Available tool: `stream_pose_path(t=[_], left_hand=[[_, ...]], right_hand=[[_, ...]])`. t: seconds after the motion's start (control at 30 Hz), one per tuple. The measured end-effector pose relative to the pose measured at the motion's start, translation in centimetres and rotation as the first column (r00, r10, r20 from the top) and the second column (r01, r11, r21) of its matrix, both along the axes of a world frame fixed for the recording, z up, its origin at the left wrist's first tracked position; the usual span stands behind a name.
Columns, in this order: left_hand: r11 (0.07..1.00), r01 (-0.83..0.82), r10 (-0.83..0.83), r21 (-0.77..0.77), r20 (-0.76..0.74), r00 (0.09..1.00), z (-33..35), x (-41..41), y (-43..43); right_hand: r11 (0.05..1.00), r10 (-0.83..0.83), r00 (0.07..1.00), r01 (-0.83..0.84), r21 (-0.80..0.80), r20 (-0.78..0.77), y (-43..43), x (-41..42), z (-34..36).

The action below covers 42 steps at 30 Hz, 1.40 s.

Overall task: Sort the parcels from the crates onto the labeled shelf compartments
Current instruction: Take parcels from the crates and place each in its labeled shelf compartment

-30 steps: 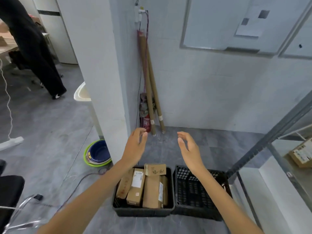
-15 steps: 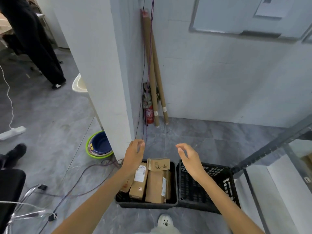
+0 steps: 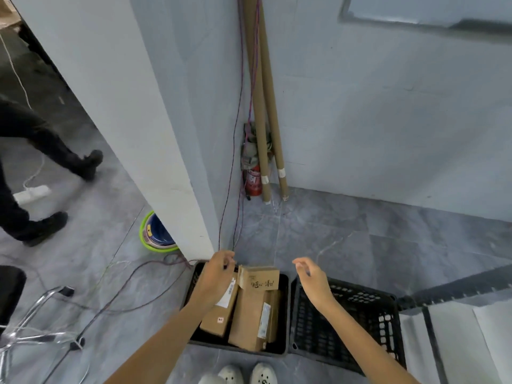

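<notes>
2 black crates are set side by side, touching, on the grey floor.

- Left crate (image 3: 284, 306): at least 3 cardboard parcels are packed in it. A small box with handwriting (image 3: 259, 278) is propped at the far end. A long box (image 3: 246, 314) is leaned lengthwise down the middle. A labelled box (image 3: 220, 314) is wedged against the left wall. More may be hidden beneath.
- Right crate (image 3: 360, 328): only bare mesh is seen inside.
- Shelf frame (image 3: 457, 285): a dark upright is glimpsed at the right edge; no compartment labels can be read.
- Left hand (image 3: 216, 275): held over the far left corner of the left crate, fingers loosely curled, nothing gripped. Contact with the labelled box cannot be judged.
- Right hand (image 3: 313, 281): held in the air above the seam between the crates, fingers relaxed and slightly bent, nothing carried.

Handling, as judged: the parcels are taken to be stiff, dry, taped cartons, light to moderate in weight and not slippery. The small box sits uppermost and free, so it is best gripped first across its 2 short sides. The long box is better lifted with both hands near its ends, since its neighbours may be dragged or tipped.
</notes>
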<state>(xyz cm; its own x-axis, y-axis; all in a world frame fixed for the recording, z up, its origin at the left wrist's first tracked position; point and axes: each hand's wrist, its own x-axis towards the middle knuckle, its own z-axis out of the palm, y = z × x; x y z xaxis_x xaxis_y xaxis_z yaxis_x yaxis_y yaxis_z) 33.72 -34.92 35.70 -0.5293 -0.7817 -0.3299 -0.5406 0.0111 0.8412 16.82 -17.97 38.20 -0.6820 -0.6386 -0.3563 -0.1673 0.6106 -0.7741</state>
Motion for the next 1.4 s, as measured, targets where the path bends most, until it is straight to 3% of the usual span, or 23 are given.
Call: stream_pose_path(t=[0.13,0.27,0.47,0.63,0.73,0.83,0.9,1.0,1.07,1.17,1.4], left_hand=[[0.991,-0.033,0.027,0.133,0.045,0.999,-6.6,-1.8,-1.7],[0.99,-0.074,0.063,0.118,0.091,0.994,-14.8,-4.0,-3.8],[0.975,0.023,-0.056,0.223,0.142,0.988,-29.3,-6.5,-4.1],[0.936,0.107,-0.093,0.334,-0.057,0.994,-36.6,-7.3,-2.7],[0.897,0.009,0.029,0.443,-0.079,0.996,-37.7,-7.6,-2.7],[0.88,-0.09,0.137,0.466,-0.068,0.988,-35.4,-7.2,-2.4],[0.892,-0.068,0.116,0.447,-0.08,0.99,-31.6,-7.1,-2.2],[0.886,-0.149,0.181,0.439,-0.032,0.983,-24.3,-7.5,-1.9],[0.823,-0.215,0.267,0.526,-0.024,0.963,-18.9,-7.8,-1.8],[0.847,-0.143,0.187,0.512,-0.036,0.982,-10.4,-8.3,-1.7],[0.816,-0.197,0.275,0.543,-0.065,0.959,7.3,-11.9,-1.5]], right_hand=[[0.992,-0.086,0.993,0.079,0.097,0.077,-2.2,-2.4,-7.9],[0.981,-0.135,0.985,0.117,0.154,0.112,-4.9,-4.8,-17.7],[0.961,-0.221,0.944,0.168,0.222,0.244,-8.1,-7.1,-32.6],[0.95,-0.287,0.847,0.193,0.244,0.447,-9.4,-7.4,-40.7],[0.95,-0.31,0.808,0.242,0.197,0.501,-9.0,-6.9,-42.0],[0.921,-0.382,0.749,0.354,0.161,0.541,-8.2,-6.6,-39.1],[0.904,-0.411,0.727,0.402,0.144,0.55,-7.6,-6.6,-35.3],[0.9,-0.422,0.747,0.415,0.135,0.514,-6.4,-6.7,-28.0],[0.908,-0.41,0.763,0.391,0.149,0.499,-5.7,-6.8,-22.7],[0.923,-0.377,0.793,0.361,0.13,0.478,-4.9,-7.5,-13.7],[0.9,-0.374,0.846,0.43,-0.071,0.38,-1.5,-8.8,7.1]])
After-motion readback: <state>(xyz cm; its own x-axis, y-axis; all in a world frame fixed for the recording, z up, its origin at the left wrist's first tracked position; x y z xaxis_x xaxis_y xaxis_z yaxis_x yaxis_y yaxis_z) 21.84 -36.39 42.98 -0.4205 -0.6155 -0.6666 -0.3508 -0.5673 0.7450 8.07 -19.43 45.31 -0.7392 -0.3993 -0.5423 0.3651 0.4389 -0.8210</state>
